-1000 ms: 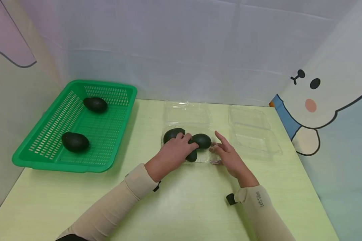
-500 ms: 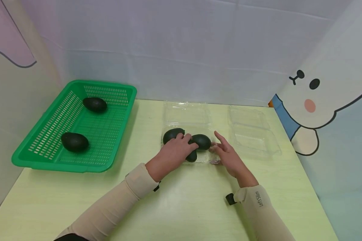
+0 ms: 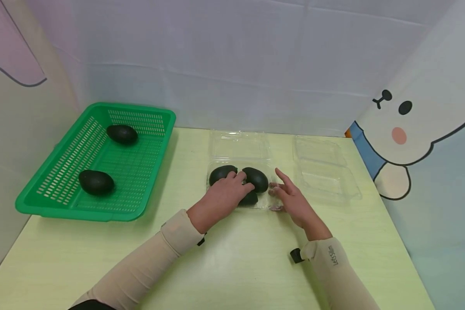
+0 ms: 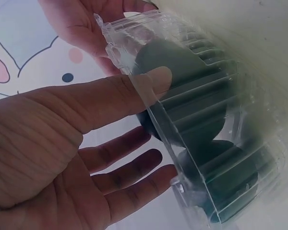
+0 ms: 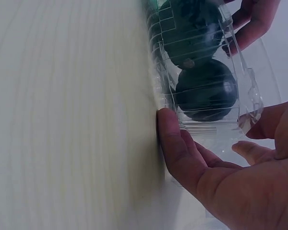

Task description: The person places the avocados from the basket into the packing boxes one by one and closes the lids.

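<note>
Several dark avocados lie in a clear plastic clamshell box (image 3: 263,202) whose lid is folded back. A left avocado (image 3: 220,173), a right avocado (image 3: 257,178) and a near avocado (image 3: 249,199) show in the head view. My left hand (image 3: 225,196) reaches over the box, its loosely bent fingers touching the avocados and hiding parts of them. In the left wrist view its thumb (image 4: 115,96) lies at the clear wall. My right hand (image 3: 294,204) grips the box's right end; in the right wrist view, one fingertip (image 5: 168,122) is low by the table.
At the left stands a green slotted basket (image 3: 147,189) holding two avocados, one at the back (image 3: 122,134) and one in front (image 3: 96,182). A second clear clamshell (image 3: 327,172) lies open at the right. A printed cloth (image 3: 232,64) backs the table.
The right avocado has turned and shifted slightly left and away from me. The near avocado has swung to the right. Both hands stay in nearly the same place.
</note>
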Demonstrator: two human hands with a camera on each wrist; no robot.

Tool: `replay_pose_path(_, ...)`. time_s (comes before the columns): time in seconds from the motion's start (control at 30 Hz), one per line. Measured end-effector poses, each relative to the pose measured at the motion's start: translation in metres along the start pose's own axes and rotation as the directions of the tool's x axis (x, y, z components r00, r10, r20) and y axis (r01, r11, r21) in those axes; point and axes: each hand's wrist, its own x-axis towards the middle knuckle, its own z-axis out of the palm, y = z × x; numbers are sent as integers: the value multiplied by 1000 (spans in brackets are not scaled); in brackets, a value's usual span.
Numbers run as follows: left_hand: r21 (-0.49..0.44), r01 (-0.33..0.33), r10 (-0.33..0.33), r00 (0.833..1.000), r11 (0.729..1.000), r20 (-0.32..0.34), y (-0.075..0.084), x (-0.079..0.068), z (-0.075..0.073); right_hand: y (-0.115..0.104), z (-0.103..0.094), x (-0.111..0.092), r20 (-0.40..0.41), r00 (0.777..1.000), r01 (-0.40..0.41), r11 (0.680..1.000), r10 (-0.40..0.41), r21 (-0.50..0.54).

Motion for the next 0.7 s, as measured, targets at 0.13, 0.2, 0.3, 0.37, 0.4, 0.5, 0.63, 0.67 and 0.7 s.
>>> replay_pose_path(0.13, -2, -5, 5, 1000, 1000, -3, 0, 0, 0, -1, 0, 0, 2, 1000, 1, 1000, -1, 1)
replay_pose_path(0.2, -3, -6, 6, 1000, 1000, -3, 0, 0, 0, -1, 0, 0, 3, 1000, 0, 1000, 0, 0)
replay_pose_path(0.3, -8, -5, 5, 1000, 1000, 1, 0, 0, 0, -1, 0, -1, 3, 1000, -2, 1000, 2, -8)
replay_pose_path(0.37, -10, -6, 6, 1000, 1000, 3, 0, -1, 0, -2, 0, -1, 4, 1000, 1, 1000, 0, -9)
replay_pose_path(0.4, -11, -6, 6, 1000, 1000, 2, 0, -1, 0, -2, 0, -1, 3, 1000, 0, 1000, 0, -10)
replay_pose_path(0.5, -5, -6, 6, 1000, 1000, 5, 0, -1, 0, -2, 0, -2, 1, 1000, -3, 1000, 3, -10)
replay_pose_path(0.63, 3, -7, 7, 1000, 1000, 2, 0, -1, 0, -2, 1, -2, 1, 1000, -2, 1000, 2, -8)
replay_pose_path(0.67, 3, -8, 8, 1000, 1000, -1, 0, -1, 0, -2, 1, -2, 1, 1000, -2, 1000, 2, -8)
replay_pose_path(0.7, 3, -9, 9, 1000, 1000, -4, 1, -1, -1, -2, 1, -2, 2, 1000, 0, 1000, 0, -7)
